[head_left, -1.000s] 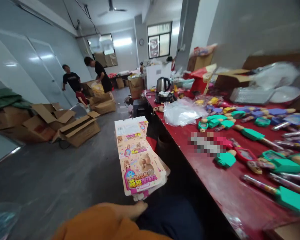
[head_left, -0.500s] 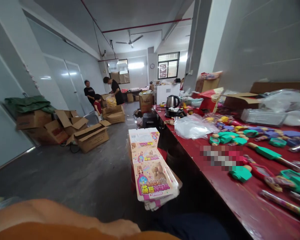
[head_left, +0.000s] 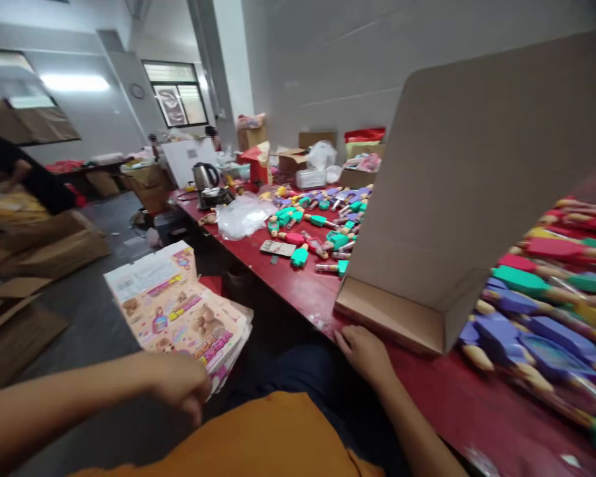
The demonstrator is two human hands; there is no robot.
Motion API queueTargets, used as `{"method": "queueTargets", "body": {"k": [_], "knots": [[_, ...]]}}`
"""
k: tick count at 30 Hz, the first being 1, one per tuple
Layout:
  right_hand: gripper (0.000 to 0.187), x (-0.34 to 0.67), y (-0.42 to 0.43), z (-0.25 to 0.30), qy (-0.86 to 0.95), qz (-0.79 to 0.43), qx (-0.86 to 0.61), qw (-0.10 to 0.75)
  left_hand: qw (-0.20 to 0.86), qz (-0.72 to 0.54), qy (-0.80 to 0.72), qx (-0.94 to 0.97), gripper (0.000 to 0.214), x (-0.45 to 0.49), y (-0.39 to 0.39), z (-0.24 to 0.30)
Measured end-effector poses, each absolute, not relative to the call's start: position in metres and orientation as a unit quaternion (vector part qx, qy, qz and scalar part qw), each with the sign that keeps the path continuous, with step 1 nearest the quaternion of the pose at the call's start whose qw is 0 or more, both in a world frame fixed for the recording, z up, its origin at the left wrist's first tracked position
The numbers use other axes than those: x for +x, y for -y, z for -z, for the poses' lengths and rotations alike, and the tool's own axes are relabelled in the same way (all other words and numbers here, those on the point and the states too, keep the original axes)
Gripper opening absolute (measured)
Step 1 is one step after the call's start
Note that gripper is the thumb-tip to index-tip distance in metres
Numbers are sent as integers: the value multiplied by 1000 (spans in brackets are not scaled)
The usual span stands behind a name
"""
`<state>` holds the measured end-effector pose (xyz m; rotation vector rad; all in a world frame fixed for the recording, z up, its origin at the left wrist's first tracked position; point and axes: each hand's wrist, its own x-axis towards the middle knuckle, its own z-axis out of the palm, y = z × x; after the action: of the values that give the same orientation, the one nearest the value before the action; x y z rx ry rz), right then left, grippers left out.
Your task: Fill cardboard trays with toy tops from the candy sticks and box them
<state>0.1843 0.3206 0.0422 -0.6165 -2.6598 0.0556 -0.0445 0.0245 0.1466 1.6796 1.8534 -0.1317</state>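
Note:
My left hand (head_left: pixel 179 383) hovers at the near edge of a stack of printed toy packaging cards (head_left: pixel 179 311) that sits left of the table. Its fingers are curled under and blurred, so I cannot see whether they grip the stack. My right hand (head_left: pixel 362 351) lies flat with fingers apart on the front edge of the red table (head_left: pixel 427 391). It touches the table just in front of the low flap of a large open cardboard box (head_left: pixel 457 199), which stands tilted on the table. It holds nothing.
Several green, purple and red toy figures (head_left: pixel 526 285) lie right of the box, and more (head_left: pixel 318 222) behind it. A clear plastic bag (head_left: pixel 243 215) and a kettle (head_left: pixel 203 175) sit further back. Flattened cartons (head_left: pixel 10 318) lie on the floor at left, near a blurred person (head_left: pixel 14 172).
The view has swung right and down onto the table. The large cardboard box and my right hand have come into view, and my left hand has reached out to the card stack.

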Motion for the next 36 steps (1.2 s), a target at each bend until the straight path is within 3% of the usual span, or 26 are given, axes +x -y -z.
{"method": "queueTargets", "body": {"k": [2, 6, 12, 21, 28, 32, 36], "knots": [[40, 185, -320, -42, 950, -16, -227, 214, 225, 61, -707, 667, 4, -75, -91, -154], [41, 188, -319, -40, 945, -10, -223, 241, 70, 20, -740, 669, 18, -126, -228, -160], [42, 183, -324, -37, 933, -21, -238, 269, -24, -31, -770, 637, 16, -161, -360, -137], [38, 182, -324, -38, 929, -32, -304, 208, 42, -23, -696, 717, 30, -176, -447, -111], [44, 172, -327, -45, 908, 19, -371, 194, 109, 76, -618, 775, 65, -156, -492, -110], [44, 169, -326, -47, 906, 16, -380, 186, 65, 61, -600, 795, 52, -154, -496, -120], [43, 168, -325, -49, 905, 18, -385, 183, -27, -41, -602, 797, 48, -167, -488, -136]]}}
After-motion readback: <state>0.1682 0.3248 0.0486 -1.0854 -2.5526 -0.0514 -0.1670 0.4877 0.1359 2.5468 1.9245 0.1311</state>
